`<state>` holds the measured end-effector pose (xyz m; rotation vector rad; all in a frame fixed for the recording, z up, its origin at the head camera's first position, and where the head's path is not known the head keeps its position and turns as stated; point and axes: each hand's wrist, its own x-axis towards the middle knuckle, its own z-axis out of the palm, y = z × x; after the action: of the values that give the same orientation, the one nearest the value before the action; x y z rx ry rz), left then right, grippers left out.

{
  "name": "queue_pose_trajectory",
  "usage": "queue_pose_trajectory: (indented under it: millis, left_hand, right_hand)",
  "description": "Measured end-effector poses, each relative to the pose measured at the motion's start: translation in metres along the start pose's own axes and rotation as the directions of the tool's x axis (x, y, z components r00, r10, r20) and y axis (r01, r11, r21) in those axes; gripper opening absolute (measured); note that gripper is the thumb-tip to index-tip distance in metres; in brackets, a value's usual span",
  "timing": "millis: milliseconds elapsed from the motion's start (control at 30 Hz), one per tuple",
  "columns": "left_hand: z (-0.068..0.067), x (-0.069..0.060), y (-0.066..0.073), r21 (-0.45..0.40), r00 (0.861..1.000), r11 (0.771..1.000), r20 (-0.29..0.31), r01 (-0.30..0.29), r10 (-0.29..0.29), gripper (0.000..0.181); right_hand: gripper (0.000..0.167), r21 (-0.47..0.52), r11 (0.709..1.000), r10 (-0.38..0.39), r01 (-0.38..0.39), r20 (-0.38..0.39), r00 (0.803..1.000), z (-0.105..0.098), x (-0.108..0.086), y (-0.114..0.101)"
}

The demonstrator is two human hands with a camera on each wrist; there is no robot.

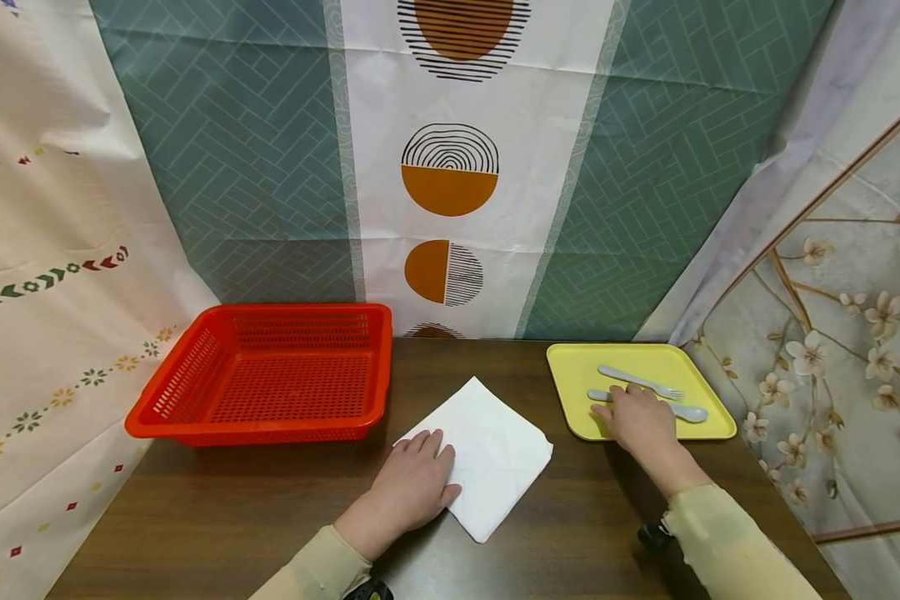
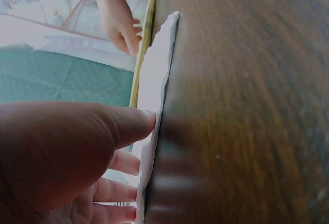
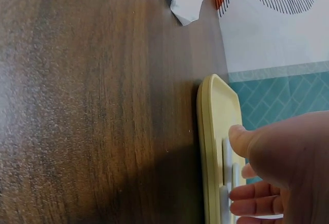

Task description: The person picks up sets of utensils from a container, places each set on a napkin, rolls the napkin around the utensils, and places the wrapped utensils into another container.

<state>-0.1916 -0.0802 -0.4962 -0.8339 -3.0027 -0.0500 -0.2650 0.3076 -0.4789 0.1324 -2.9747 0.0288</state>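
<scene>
A folded white paper napkin (image 1: 495,454) lies flat on the dark wooden table. My left hand (image 1: 414,483) rests on its left part, fingers spread and thumb near the edge. On the right stands a yellow tray (image 1: 573,421) bearing a pale grey fork (image 1: 633,380) and a pale grey spoon (image 1: 692,413). Over the spoon's middle is my right hand (image 1: 640,421), hiding part of it. The right wrist view shows the thumb (image 3: 240,141) apart from the fingers beside pale handles (image 3: 225,203); whether they touch is hard to tell.
A red perforated plastic basket (image 1: 292,379) stands at the back left of the table (image 1: 232,517). Patterned cloths (image 1: 450,192) hang behind the table and along both sides.
</scene>
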Motion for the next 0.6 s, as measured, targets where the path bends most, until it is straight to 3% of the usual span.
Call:
queue_pose_trajectory:
  millis: [600]
  left_hand:
    - [-0.0014, -0.0020, 0.0002, 0.011, 0.999, 1.000, -0.034, -0.012, 0.012, 0.055]
  right_hand:
    - [0.043, 0.017, 0.999, 0.034, -0.036, 0.093, 0.995, -0.0035, 0.0028, -0.0024]
